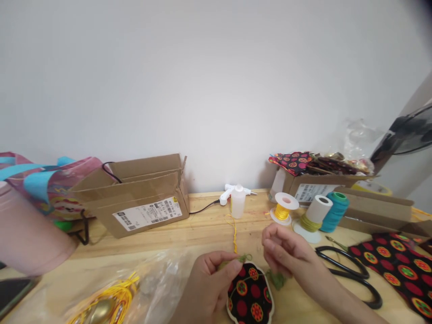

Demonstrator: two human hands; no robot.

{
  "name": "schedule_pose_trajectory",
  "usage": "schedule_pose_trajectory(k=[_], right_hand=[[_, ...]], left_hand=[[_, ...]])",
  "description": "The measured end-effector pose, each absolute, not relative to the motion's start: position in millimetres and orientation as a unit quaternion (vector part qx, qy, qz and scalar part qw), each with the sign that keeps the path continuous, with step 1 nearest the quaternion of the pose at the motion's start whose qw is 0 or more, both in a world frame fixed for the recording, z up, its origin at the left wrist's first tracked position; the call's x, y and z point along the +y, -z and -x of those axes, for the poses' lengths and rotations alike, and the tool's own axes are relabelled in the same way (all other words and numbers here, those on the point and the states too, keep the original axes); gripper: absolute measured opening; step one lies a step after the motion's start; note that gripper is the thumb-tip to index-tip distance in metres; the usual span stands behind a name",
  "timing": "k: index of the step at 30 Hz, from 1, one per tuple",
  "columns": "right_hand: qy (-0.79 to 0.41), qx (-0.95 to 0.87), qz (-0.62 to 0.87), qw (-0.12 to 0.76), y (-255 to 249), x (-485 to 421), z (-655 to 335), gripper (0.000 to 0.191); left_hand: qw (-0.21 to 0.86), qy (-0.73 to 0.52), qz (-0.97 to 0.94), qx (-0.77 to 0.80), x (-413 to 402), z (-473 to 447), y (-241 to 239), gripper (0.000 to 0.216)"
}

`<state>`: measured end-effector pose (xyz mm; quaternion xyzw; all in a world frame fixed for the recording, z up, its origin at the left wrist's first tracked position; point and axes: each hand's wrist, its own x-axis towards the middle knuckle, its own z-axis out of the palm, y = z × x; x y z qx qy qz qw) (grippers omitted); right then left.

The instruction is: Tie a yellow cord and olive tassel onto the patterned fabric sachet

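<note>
My left hand [216,279] is closed in a pinch at the top of a black floral fabric piece [251,294] with a pale scalloped rim. A small loop of green cord [245,258] sticks out above its fingertips. To the right, my right hand [283,252] is raised, its fingers pressed together; whatever lies in them is too small to make out. Just below it is a green tassel-like bundle [277,280], partly hidden by the hand. A twisted yellow cord [235,236] lies on the table behind the fabric piece.
Black-handled scissors [357,281] and patterned cloth [398,270] lie at right. Behind stand a yellow cord spool [283,211], an olive spool [312,220], a teal thread cone [335,212], a white bottle [238,202] and a cardboard box [135,193]. Bagged yellow cords [118,297] lie front left.
</note>
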<state>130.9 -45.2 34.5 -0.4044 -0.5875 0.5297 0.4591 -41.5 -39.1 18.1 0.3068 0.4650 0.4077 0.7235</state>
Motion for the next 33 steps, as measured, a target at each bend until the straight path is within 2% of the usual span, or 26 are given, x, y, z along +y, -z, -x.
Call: schedule_pose_trajectory(k=[2, 6, 12, 15, 17, 19, 21, 23, 25, 29, 33], right_hand=[[-0.559, -0.54, 0.397, 0.488, -34.7, -44.0, -131.7, 0.021], [-0.517, -0.53, 0.408, 0.534, -38.8, -43.0, -132.3, 0.022], [-0.589, -0.524, 0.363, 0.496, -37.2, -44.2, -128.0, 0.012], [-0.637, -0.487, 0.317, 0.507, -33.1, -46.0, -126.2, 0.005], [-0.626, -0.496, 0.323, 0.508, -32.3, -49.1, -125.3, 0.006], [-0.544, -0.567, 0.384, 0.484, -33.7, -53.6, -124.2, 0.01], [-0.384, -0.682, 0.443, 0.437, -36.6, -58.1, -122.4, 0.006], [-0.219, -0.775, 0.448, 0.388, -38.8, -60.6, -120.3, 0.011], [-0.113, -0.826, 0.423, 0.356, -39.2, -60.5, -118.8, 0.016], [0.008, -0.862, 0.398, 0.313, -36.1, -57.5, -119.6, 0.018], [0.07, -0.884, 0.376, 0.269, -34.7, -58.0, -121.3, 0.02]], left_hand=[[0.728, -0.412, -0.3, 0.459, -39.5, 40.3, -19.8, 0.027], [0.718, -0.425, -0.311, 0.455, -39.9, 38.9, -22.9, 0.025], [0.637, -0.394, -0.471, 0.465, -41.3, 40.6, -22.3, 0.025], [0.607, -0.396, -0.485, 0.489, -43.4, 40.3, -19.9, 0.026], [0.596, -0.393, -0.491, 0.499, -44.6, 39.5, -19.2, 0.025], [0.591, -0.392, -0.504, 0.494, -45.3, 38.4, -20.0, 0.025], [0.587, -0.395, -0.515, 0.483, -45.9, 37.3, -21.9, 0.025], [0.579, -0.4, -0.527, 0.477, -46.6, 36.5, -24.7, 0.024], [0.567, -0.398, -0.541, 0.477, -47.5, 36.3, -27.5, 0.022], [0.566, -0.38, -0.554, 0.478, -48.6, 36.6, -30.1, 0.02], [0.559, -0.393, -0.545, 0.485, -48.4, 35.6, -27.1, 0.022]])
